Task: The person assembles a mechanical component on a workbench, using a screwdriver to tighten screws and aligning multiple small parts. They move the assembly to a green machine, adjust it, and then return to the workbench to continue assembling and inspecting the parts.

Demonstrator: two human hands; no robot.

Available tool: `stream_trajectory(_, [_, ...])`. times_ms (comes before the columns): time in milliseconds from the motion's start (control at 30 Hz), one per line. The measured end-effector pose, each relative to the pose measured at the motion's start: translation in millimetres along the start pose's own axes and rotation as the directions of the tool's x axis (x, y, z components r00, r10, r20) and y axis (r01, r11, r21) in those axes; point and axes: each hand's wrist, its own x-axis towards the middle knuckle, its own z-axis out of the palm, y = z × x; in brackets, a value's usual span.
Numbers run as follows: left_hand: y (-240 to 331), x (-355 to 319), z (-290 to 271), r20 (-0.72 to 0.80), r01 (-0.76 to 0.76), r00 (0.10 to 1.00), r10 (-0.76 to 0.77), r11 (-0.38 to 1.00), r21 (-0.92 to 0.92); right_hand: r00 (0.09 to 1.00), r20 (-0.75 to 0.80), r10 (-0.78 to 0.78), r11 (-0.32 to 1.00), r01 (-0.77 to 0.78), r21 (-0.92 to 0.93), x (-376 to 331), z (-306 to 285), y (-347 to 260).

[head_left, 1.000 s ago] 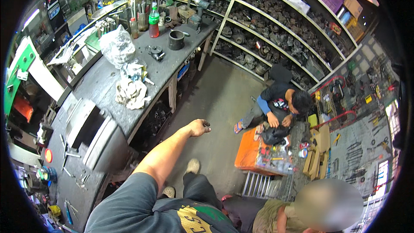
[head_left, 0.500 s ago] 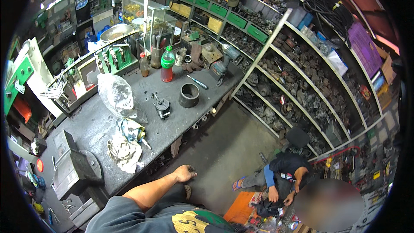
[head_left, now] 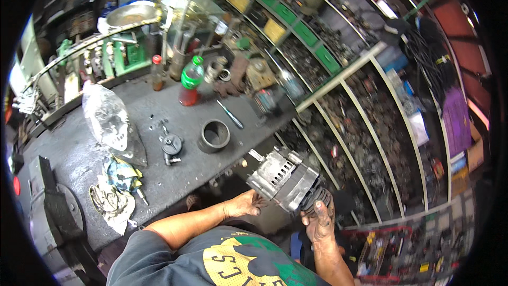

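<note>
While the right hand point(head_left: 320, 221) grips the ribbed pulley end of the alternator point(head_left: 284, 177), its thumb lying along the grooves, the left hand point(head_left: 242, 204) sits just beside the lower left side of the housing. Its fingers look partly curled, but whether they touch the metal cannot be told. The alternator is held up in front of the person, by the near edge of the table point(head_left: 159, 177), on which a metal ring point(head_left: 214, 136) and a bottle point(head_left: 191, 81) stand. The step in hand seems to be supporting and steadying the alternator; the next move likely calls for a secure two-handed hold.
</note>
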Motion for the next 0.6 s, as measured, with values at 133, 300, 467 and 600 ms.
stream_trajectory(133, [42,-20,-39,-0.304,-0.234,0.88,0.364,0.891,0.39,0.933,0.348,0.098,0.986,-0.139,0.095,69,68,-10])
stream_trajectory(300, [137,-41,-26,-0.612,-0.297,0.631,0.477,0.877,0.378,0.559,0.828,-0.047,0.968,0.23,-0.1,182,120,-5])
stream_trajectory(467, [202,-30,-21,-0.639,0.246,0.35,0.685,0.591,0.768,0.257,0.966,0.026,0.919,0.375,-0.125,248,174,11])
stream_trajectory(600, [194,-4,-33,-0.731,0.558,0.276,0.624,0.515,0.651,0.233,0.972,0.03,0.981,0.181,-0.074,294,172,70])
